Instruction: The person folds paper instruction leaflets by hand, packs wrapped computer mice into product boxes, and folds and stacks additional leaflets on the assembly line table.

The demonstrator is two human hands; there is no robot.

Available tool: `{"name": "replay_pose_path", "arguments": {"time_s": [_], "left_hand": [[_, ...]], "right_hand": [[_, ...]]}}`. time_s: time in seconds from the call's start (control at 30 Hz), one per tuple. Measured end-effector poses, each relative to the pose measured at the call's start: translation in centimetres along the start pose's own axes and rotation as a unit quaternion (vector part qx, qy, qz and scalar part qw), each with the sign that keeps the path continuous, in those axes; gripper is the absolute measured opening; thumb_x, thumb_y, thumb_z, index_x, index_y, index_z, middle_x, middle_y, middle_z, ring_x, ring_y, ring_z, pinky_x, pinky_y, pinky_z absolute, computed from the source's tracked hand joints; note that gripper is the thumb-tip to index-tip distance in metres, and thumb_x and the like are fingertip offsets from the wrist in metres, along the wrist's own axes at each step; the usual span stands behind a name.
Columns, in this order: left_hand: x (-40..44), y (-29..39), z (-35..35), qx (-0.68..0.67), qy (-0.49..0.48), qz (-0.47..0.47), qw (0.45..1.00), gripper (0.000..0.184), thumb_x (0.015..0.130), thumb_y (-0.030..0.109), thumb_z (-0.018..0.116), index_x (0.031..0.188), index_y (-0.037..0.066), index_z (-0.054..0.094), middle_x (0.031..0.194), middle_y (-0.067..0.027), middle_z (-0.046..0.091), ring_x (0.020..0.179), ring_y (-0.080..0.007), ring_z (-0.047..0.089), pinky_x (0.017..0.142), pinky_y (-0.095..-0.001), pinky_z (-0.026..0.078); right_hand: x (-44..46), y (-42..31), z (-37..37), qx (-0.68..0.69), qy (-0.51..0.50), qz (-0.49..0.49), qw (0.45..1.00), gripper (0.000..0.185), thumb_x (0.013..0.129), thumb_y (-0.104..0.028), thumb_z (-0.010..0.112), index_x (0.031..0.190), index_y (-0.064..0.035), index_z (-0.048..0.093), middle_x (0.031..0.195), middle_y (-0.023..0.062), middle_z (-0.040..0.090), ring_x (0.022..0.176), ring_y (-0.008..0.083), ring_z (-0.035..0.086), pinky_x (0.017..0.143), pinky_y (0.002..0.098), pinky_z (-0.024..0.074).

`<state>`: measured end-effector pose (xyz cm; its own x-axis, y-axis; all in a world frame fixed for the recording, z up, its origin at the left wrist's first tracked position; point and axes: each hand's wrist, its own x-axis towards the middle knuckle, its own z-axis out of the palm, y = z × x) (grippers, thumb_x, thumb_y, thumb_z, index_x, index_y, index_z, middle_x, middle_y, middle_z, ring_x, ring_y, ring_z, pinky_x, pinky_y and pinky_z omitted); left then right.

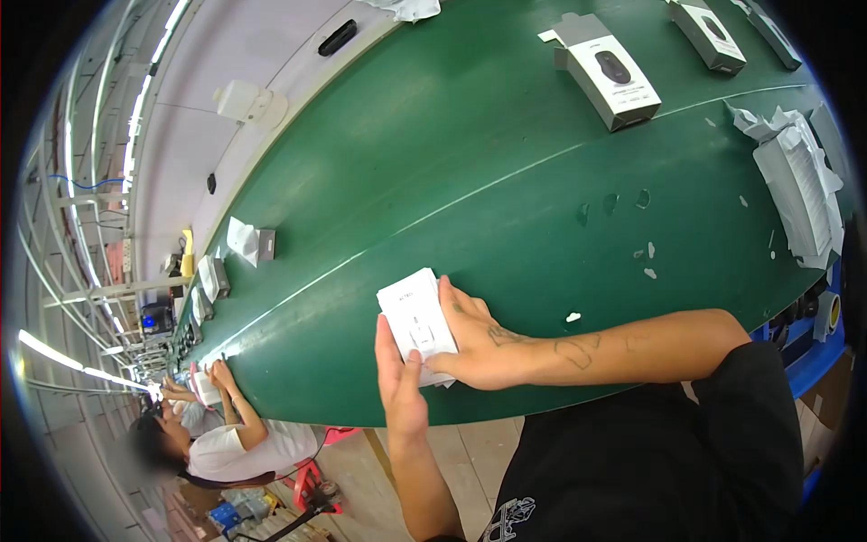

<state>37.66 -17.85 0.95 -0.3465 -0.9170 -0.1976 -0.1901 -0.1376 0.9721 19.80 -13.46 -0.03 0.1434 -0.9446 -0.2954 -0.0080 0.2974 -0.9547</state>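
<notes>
Between my two hands is a stack of white printed leaflets [415,312], held just above the green work surface near its front edge. My left hand [402,388] presses along the near left side of the stack, its thumb lying on the top sheet. On the opposite side, my right hand [474,339] grips the stack's right edge, with the thumb at the lower corner. Small print and a line drawing show on the top leaflet. The fingers beneath the stack are partly hidden.
An opened mouse box [617,79] lies at the back right, with another box [711,38] beyond it. A stack of white sheets in torn wrapping [799,190] lies far right. A co-worker [244,443] sits left, near small grey boxes [214,278] on the conveyor [361,208].
</notes>
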Motion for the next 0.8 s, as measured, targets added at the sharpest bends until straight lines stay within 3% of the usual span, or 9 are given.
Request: {"name": "replay_pose_path", "arguments": {"time_s": [0.17,0.4,0.5,0.53,0.6,0.63,0.7,0.73,0.8], "left_hand": [[-0.2,-0.1,-0.6,-0.186,0.044,-0.02,0.981,0.062,0.097,0.011,0.047,0.151,-0.003,0.021,0.152,-0.0184,0.033,0.138,-0.0292,0.038,0.114,-0.042,0.029],[0.1,-1.4,-1.1,-0.178,-0.005,0.004,0.984,0.06,0.095,0.008,0.047,0.15,-0.003,0.025,0.149,-0.0185,0.038,0.135,-0.0305,0.041,0.112,-0.0433,0.034],[0.2,-1.6,-1.8,-0.062,-0.027,0.035,0.997,0.06,0.094,0.009,0.045,0.15,-0.002,0.026,0.147,-0.0185,0.042,0.131,-0.0311,0.047,0.108,-0.0431,0.039],[0.2,-1.2,-0.8,-0.063,-0.019,0.094,0.993,0.05,0.094,0.006,0.049,0.141,-0.004,0.039,0.134,-0.0178,0.052,0.12,-0.0291,0.055,0.103,-0.041,0.044],[0.0,-1.4,0.6,0.238,0.191,0.273,0.912,0.055,0.087,0.033,0.07,0.118,-0.011,0.06,0.122,-0.029,0.059,0.115,-0.0444,0.054,0.107,-0.0466,0.038],[-0.2,-0.3,1.4,0.229,0.175,0.279,0.916,0.055,0.087,0.033,0.07,0.118,-0.011,0.06,0.122,-0.029,0.059,0.115,-0.0444,0.054,0.107,-0.0466,0.038],[-1.8,1.6,2.3,0.414,0.137,0.295,0.85,0.055,0.086,0.029,0.071,0.123,-0.01,0.058,0.132,-0.0295,0.053,0.125,-0.0442,0.049,0.107,-0.0483,0.038],[-3.0,2.3,2.6,0.501,0.126,0.299,0.802,0.056,0.086,0.027,0.071,0.126,-0.01,0.057,0.137,-0.0298,0.05,0.13,-0.0441,0.046,0.107,-0.0491,0.038],[-4.2,1.2,2.5,0.5,0.087,0.341,0.792,0.053,0.086,0.026,0.07,0.125,-0.009,0.058,0.136,-0.029,0.051,0.129,-0.0445,0.047,0.106,-0.0494,0.038]], "right_hand": [[-1.6,1.3,0.4,-0.065,0.029,-0.036,0.997,0.104,0.085,-0.03,0.062,0.146,0.0154,-0.009,0.157,0.0334,-0.001,0.145,0.0486,0.01,0.118,0.0461,0.02],[-1.8,1.9,4.5,-0.089,0.088,-0.149,0.981,0.105,0.082,-0.03,0.066,0.148,0.0124,-0.003,0.153,0.04,0.003,0.145,0.0496,0.01,0.118,0.0462,0.0202],[0.6,4.6,6.5,-0.029,0.16,-0.199,0.966,0.098,0.08,-0.03,0.067,0.151,0.0064,0.009,0.151,0.0401,0.012,0.142,0.0515,0.018,0.118,0.0454,0.0211],[0.2,5.0,5.8,-0.034,0.15,-0.186,0.971,0.095,0.08,-0.027,0.064,0.152,0.0041,0.01,0.152,0.0388,0.012,0.143,0.05,0.016,0.118,0.0459,0.0206],[-2.5,4.6,2.9,-0.036,0.157,-0.166,0.973,0.092,0.08,-0.025,0.06,0.152,0.0018,0.01,0.153,0.0375,0.013,0.144,0.0486,0.015,0.119,0.0465,0.0201],[-5.2,4.0,0.2,-0.078,0.179,-0.207,0.959,0.09,0.081,-0.024,0.061,0.153,0.0005,0.012,0.153,0.0351,0.015,0.143,0.0467,0.02,0.118,0.046,0.0235],[-11.4,3.0,-5.9,-0.25,0.281,-0.262,0.889,0.077,0.08,-0.018,0.064,0.147,-0.0021,0.031,0.15,0.0238,0.034,0.135,0.0388,0.041,0.108,0.0431,0.0399],[-14.5,2.7,-9.4,-0.336,0.388,-0.328,0.793,0.056,0.077,-0.011,0.067,0.131,-0.0094,0.055,0.135,0.0131,0.054,0.114,0.031,0.059,0.089,0.0372,0.0538],[-20.6,3.9,-16.3,-0.482,0.527,-0.28,0.642,0.025,0.073,-0.003,0.068,0.097,-0.0098,0.068,0.102,0.0063,0.068,0.089,0.027,0.067,0.076,0.0368,0.0568]]}}
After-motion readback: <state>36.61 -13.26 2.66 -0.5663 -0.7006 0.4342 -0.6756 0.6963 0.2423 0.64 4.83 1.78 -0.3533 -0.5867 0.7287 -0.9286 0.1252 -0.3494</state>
